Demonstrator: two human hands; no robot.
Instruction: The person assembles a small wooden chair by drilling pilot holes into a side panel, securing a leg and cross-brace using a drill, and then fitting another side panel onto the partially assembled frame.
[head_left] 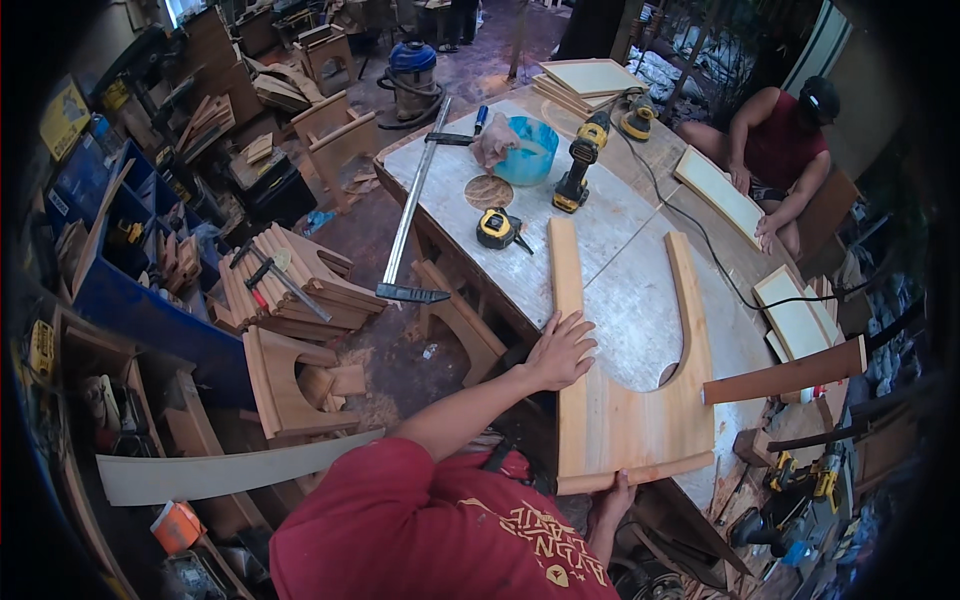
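Wooden panel (635,430), one, against two hands (562,353)

Red shirt (400,510) | yellow lettering (541,538) || yellow panel (65,118) | print too small

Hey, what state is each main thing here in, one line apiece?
Wooden panel: cutout facing away, near left corner overhanging the table.
Left hand: spread on the panel's left edge.
Right hand: gripping the panel's near end.
Drill: standing upright, unheld.
Tape measure: lying unheld.
Bar clamp: open wide, clamping nothing.
Rag: crumpled against the blue container.
Shop vacuum: standing upright.
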